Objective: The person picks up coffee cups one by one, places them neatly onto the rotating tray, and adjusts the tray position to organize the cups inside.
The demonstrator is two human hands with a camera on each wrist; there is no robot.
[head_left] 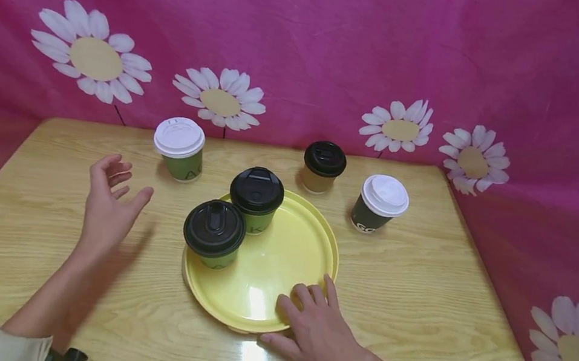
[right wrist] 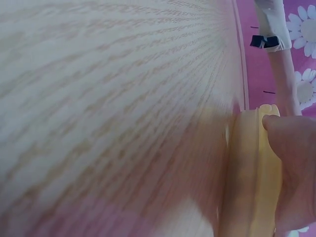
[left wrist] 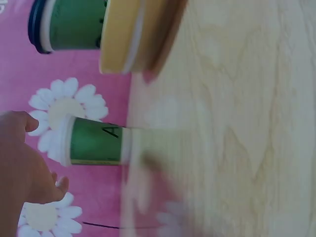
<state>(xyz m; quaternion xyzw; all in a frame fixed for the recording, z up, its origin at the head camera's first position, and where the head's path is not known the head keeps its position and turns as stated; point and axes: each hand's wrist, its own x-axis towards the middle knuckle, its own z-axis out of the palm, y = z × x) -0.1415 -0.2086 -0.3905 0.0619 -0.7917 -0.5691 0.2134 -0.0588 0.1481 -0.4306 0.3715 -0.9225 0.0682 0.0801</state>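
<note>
My left hand (head_left: 106,211) hangs with thumb and fingers spread, left of a green paper cup with a white lid (head_left: 179,151). In the left wrist view this green cup (left wrist: 96,140) stands beyond the hand, with a gap between them. My right hand (head_left: 319,331) grips the near right rim of a round yellow tray (head_left: 286,265), fingers bent over the edge and thumb at its outer side. Two green cups with black lids stand on the tray's left part, a front one (head_left: 213,234) and a back one (head_left: 257,197).
At the back stands a brown cup with a black lid (head_left: 322,166). A dark cup with a white lid (head_left: 379,204) is right of the tray. The wooden table (head_left: 414,319) meets a pink daisy-print cloth (head_left: 307,42) behind and at the sides.
</note>
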